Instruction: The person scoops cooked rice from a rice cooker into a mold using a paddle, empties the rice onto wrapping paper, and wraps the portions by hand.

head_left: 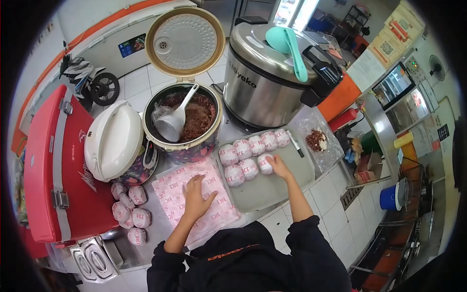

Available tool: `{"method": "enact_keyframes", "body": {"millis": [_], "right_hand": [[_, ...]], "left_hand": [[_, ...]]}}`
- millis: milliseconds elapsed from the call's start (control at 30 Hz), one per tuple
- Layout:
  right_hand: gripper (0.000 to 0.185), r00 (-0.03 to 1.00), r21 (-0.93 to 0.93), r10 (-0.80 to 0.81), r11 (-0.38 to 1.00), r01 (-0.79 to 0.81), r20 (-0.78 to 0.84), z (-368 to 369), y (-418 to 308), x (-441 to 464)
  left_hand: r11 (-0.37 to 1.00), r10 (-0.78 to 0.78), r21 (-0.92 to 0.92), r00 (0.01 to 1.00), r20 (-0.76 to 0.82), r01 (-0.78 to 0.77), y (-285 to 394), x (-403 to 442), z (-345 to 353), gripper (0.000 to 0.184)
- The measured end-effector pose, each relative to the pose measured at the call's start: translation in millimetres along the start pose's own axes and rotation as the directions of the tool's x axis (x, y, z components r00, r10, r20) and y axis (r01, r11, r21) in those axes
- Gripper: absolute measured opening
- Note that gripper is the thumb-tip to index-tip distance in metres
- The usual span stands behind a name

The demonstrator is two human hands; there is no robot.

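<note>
My right hand (279,168) grips a round paper-wrapped rice packet (264,164) at the end of the front row on a grey tray (265,192). More wrapped rice packets (242,148) stand in two rows beside it, touching one another. Over a stack of wrapping paper (168,191) printed "RICE" in red, my left hand (198,198) rests with its fingers apart and nothing in them. A black-and-white marker (296,146) lies along the tray's right side. Behind the paper, an open rice cooker (216,121) contains dark reddish-brown rice (198,119) and a white ladle (171,124).
A large steel cooker (262,78) with turquoise scoops (294,53) on its lid stands behind the tray. At left are a lidded white cooker (116,141), several wrapped packets (141,217) and a red cooler box (63,165). A plastic sheet (323,155) holds food scraps at right.
</note>
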State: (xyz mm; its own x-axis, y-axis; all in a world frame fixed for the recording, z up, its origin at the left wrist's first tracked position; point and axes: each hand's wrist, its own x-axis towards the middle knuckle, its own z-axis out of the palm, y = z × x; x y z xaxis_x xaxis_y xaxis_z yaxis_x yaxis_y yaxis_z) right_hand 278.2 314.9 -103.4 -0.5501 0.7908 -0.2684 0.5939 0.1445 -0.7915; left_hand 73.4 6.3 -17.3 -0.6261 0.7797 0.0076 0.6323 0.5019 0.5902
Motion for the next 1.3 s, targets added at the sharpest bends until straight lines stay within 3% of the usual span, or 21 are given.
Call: {"method": "enact_keyframes", "body": {"millis": [67,100,133,300,367,433,500,567,633,700,767,867,933,1000,1033,1067,1100,1167,1233,1267,1300], "right_hand": [[0.047,0.991,-0.101,-0.068,0.993,0.056,-0.115,24,-10,1],[0.048,0.961,-0.204,-0.147,0.974,0.099,-0.234,34,-14,-1],[0.042,0.852,-0.484,-0.398,0.851,0.204,-0.340,34,-22,-7],[0.042,0.986,-0.276,-0.149,0.953,0.122,-0.080,13,-6,10],[0.042,0.972,-0.604,-0.049,0.776,0.183,0.231,-10,-12,35],[0.036,0.917,-0.744,-0.187,0.538,0.396,0.353,-24,-50,49],[0.030,0.935,-0.527,-0.317,0.774,0.350,0.156,-19,-181,29],[0.029,0.882,-0.154,-0.436,0.873,0.463,0.180,4,-267,30],[0.032,0.764,-0.063,-0.593,0.778,0.625,0.253,45,-326,35],[0.041,0.670,-0.319,-0.579,0.597,0.736,0.464,97,-352,55],[0.034,0.650,-0.597,-0.574,0.317,0.737,0.498,149,-362,55],[0.018,0.691,-0.655,-0.575,0.323,0.684,0.438,177,-371,77],[0.015,0.672,-0.620,-0.531,0.310,0.721,0.516,145,-396,71],[0.014,0.663,-0.589,-0.487,0.321,0.741,0.569,111,-428,48],[0.016,0.550,-0.426,-0.492,0.349,0.835,0.675,98,-441,37],[0.018,0.422,-0.247,-0.502,0.378,0.892,0.755,89,-449,29],[0.018,0.431,-0.259,-0.493,0.379,0.888,0.756,87,-456,23],[0.028,0.170,0.079,-0.377,0.562,0.823,0.911,94,-465,13],[0.035,0.292,0.032,-0.453,0.583,0.812,0.842,117,-447,52],[0.035,0.303,-0.085,-0.622,0.356,0.931,0.722,132,-425,83],[0.031,0.148,-0.324,-0.776,-0.077,0.943,0.613,143,-398,115]], "left_hand": [[0.800,0.255,-0.575,0.965,0.066,-0.172,37,15,-41,0.059],[0.708,0.357,-0.669,0.932,0.062,-0.227,59,19,-66,0.057],[0.600,0.454,-0.754,0.890,0.045,-0.267,79,19,-92,0.056],[-0.071,0.889,-0.978,0.432,-0.151,-0.195,126,20,-177,0.084],[-0.225,0.931,-0.943,0.230,-0.282,-0.247,133,28,-188,0.086],[-0.454,0.779,-0.863,0.371,-0.505,-0.222,142,20,-178,0.085],[-0.540,0.700,-0.811,0.415,-0.581,-0.224,137,25,-181,0.084],[-0.557,0.688,-0.800,0.418,-0.594,-0.221,123,31,-187,0.082],[-0.440,0.600,-0.867,0.642,-0.477,-0.233,101,29,-195,0.078],[-0.339,0.359,-0.907,0.857,-0.371,-0.250,86,23,-198,0.073],[-0.263,0.286,-0.909,0.874,-0.393,-0.323,66,25,-193,0.068],[-0.110,0.258,-0.910,0.872,-0.415,-0.400,20,23,-185,0.070],[0.244,-0.113,-0.935,0.950,-0.292,-0.258,-1,21,-182,0.063],[0.154,-0.285,-0.973,0.935,-0.211,-0.173,-8,32,-176,0.061],[0.060,-0.435,-0.993,0.892,-0.119,-0.103,-12,39,-172,0.060],[-0.117,-0.357,-0.990,0.933,-0.038,-0.085,-19,45,-164,0.060],[-0.129,-0.351,-0.988,0.936,-0.031,-0.081,-20,47,-158,0.060],[-0.276,-0.207,-0.961,0.975,0.078,0.019,-16,47,-143,0.066],[-0.400,-0.233,-0.909,0.947,0.223,0.116,-3,38,-146,0.067],[-0.447,-0.216,-0.880,0.935,0.282,0.162,-3,34,-143,0.066],[-0.490,-0.196,-0.847,0.921,0.337,0.206,-3,30,-138,0.064]]}}
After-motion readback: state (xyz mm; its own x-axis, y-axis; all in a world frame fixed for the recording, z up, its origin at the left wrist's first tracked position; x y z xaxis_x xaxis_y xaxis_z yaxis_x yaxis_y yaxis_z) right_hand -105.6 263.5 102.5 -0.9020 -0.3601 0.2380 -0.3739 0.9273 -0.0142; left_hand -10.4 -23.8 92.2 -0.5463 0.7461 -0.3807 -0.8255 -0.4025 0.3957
